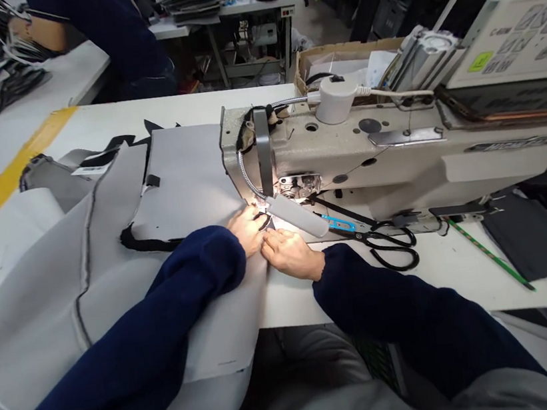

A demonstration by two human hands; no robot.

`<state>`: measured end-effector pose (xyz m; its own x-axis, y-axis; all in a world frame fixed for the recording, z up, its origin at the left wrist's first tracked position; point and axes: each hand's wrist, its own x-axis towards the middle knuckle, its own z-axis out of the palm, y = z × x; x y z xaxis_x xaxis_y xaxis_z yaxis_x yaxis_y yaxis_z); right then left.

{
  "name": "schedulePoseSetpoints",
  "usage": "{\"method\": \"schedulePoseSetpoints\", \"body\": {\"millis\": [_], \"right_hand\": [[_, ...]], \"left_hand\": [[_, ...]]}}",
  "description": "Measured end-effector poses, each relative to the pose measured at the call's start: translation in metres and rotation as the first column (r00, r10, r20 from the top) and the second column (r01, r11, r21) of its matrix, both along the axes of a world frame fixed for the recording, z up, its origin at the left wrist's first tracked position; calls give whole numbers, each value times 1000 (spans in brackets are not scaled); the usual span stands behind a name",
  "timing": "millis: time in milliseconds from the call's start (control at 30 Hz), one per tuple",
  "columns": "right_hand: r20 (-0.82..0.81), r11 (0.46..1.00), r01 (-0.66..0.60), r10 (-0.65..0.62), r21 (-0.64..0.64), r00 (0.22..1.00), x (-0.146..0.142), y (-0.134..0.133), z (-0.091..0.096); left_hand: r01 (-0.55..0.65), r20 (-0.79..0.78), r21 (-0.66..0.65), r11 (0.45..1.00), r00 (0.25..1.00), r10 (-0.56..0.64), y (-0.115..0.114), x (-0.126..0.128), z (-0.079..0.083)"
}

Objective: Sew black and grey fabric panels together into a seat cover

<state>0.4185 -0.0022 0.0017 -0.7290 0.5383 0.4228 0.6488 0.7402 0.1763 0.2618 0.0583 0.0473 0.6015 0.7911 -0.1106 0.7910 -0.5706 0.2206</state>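
Note:
Both my hands sit close together under the lit needle area of a beige sewing machine (377,151). My left hand (246,230) presses on grey fabric (110,267) with its fingers bent over the edge. Beside it, my right hand (287,251) pinches the same fabric edge right at the needle, where a thin black trim shows. The fingertips are washed out by the lamp's glare. A small lamp head (298,215) on a gooseneck hangs just above my right hand. Dark blue sleeves cover both arms.
Black scissors (392,246) and a blue-handled snipper (339,224) lie right of my hands on the white table (295,296). A green pencil (492,257) and dark fabric piece (527,235) lie further right. A cardboard box (335,59) stands behind the machine. Another person in dark blue (103,25) works at the far table.

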Motion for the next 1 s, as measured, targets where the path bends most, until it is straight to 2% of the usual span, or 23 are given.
{"method": "schedulePoseSetpoints", "body": {"millis": [100, 200, 267, 400, 533, 767, 1000], "right_hand": [[-25, 1000, 9, -8, 26, 1000, 1, -2, -4], [-27, 998, 51, -52, -21, 998, 3, -9, 0], [-17, 992, 95, -97, -77, 995, 4, -14, 5], [-27, 979, 151, -156, -135, 987, 5, -18, 11], [2, 983, 123, -124, -136, 992, 6, -16, 8], [40, 976, 105, -99, -192, 994, 3, -12, 4], [212, 992, 63, -39, -107, 976, -2, -15, 16]], "left_hand": [[-132, -16, -5, 991, 991, 132, 4, -4, 4], [-204, -29, 14, 979, 978, 204, -2, 0, 8], [-186, -41, 53, 981, 981, 188, -11, 5, 11], [-57, -138, 118, 991, 988, 73, -27, 7, 17], [19, -217, 99, 995, 976, 3, -31, 4, 15], [8, -270, 101, 995, 963, 20, -25, 4, 8], [29, -324, 51, 998, 946, -11, -20, 11, 19]]}}
